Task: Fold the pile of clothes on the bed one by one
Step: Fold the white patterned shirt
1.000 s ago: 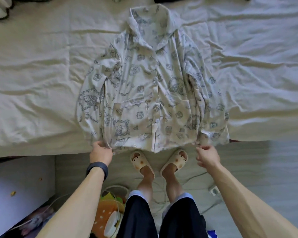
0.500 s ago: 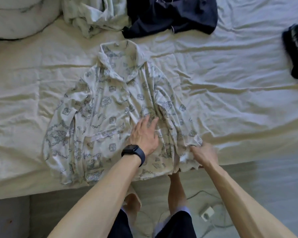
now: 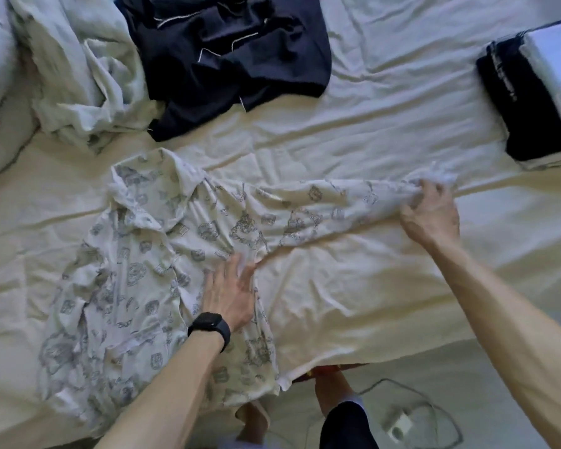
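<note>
Printed pyjama shirt (image 3: 136,286) spread on bed sheet (image 3: 353,286), lower left to centre of frame, one sleeve (image 3: 321,205) stretched toward right. Left hand (image 3: 232,294), fingers straight, pressed flat on shirt body near armpit; black watch (image 3: 210,325) on wrist. Right hand (image 3: 429,210), fingers curled, gripping sleeve cuff at centre right. Dark navy garment (image 3: 234,56) and crumpled pale garment (image 3: 78,82) unfolded at top left. Folded stack (image 3: 531,102) at upper right edge.
</note>
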### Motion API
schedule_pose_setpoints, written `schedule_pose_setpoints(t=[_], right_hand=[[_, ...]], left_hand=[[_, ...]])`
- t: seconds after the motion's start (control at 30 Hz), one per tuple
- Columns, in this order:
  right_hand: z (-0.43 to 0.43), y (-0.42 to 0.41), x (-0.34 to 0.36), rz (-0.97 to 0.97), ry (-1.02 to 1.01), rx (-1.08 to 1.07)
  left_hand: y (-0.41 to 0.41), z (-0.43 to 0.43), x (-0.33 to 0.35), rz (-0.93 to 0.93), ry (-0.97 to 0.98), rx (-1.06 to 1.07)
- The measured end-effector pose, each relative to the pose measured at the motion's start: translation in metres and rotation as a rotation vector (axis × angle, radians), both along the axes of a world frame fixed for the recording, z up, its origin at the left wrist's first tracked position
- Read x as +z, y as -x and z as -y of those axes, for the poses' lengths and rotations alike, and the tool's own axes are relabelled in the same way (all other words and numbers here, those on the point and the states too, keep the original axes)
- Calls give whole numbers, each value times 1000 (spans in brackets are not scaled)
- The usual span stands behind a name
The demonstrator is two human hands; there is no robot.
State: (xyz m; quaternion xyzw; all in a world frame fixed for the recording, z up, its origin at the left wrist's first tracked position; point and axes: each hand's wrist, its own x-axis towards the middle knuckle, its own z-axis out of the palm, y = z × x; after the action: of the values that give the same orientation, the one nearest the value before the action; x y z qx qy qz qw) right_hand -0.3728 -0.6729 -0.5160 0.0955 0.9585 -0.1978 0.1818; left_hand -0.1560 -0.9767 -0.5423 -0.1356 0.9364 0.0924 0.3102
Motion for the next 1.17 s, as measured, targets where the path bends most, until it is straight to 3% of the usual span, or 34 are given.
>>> schedule_pose_setpoints(t=[0.17,0.4,0.57,0.63,0.73,0.9,1.0,1.03,1.1,1.17], right_hand=[[32,-34,-24,-118,32,-9],[137,-22,-41,-112,220,430],[185,16,-71,10,-29,619],[182,26,-78,-48,-47,552],[176,39,-82,-270,88,313],[174,7,-80,-252,-11,197],[171,-56,-64,-337,99,165],[171,-84,-59,-305,181,176],[170,-140,-51,-60,295,159],[169,-191,-48,226,223,166]], left_hand=[[58,12,5,-87,86,119],[167,75,-4,-200,184,20],[202,115,-23,-148,285,-104],[208,124,-28,-290,253,-101],[217,134,-32,-511,188,41],[201,123,-47,-405,104,26],[172,108,-44,-454,47,57],[156,100,-43,-457,28,18],[119,82,-42,-435,-38,-75],[75,67,-44,-397,-112,-122]])
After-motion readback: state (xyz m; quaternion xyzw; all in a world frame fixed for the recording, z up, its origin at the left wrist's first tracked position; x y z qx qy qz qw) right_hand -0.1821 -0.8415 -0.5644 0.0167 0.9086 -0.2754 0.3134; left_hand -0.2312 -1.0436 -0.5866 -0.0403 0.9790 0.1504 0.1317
